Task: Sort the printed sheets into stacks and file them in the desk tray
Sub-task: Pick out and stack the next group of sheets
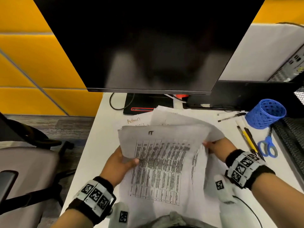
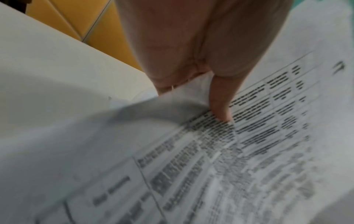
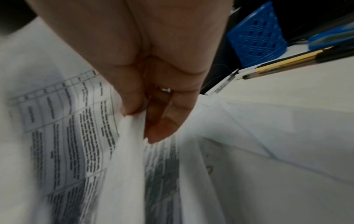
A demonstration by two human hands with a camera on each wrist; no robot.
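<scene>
Printed sheets (image 1: pixel 158 160) (tabulated text) were held above the white desk (image 1: pixel 98 145); I noted my left hand (image 1: pixel 118 163) gripping their left edge, my right hand (image 1: pixel 215 148) pinching the right.

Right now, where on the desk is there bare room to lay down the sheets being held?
Bare desk shows left of the held sheets, out to the desk's left edge. Ahead, loose papers reach the monitor base. The right side is crowded: pens, scissors and the blue cup.
</scene>
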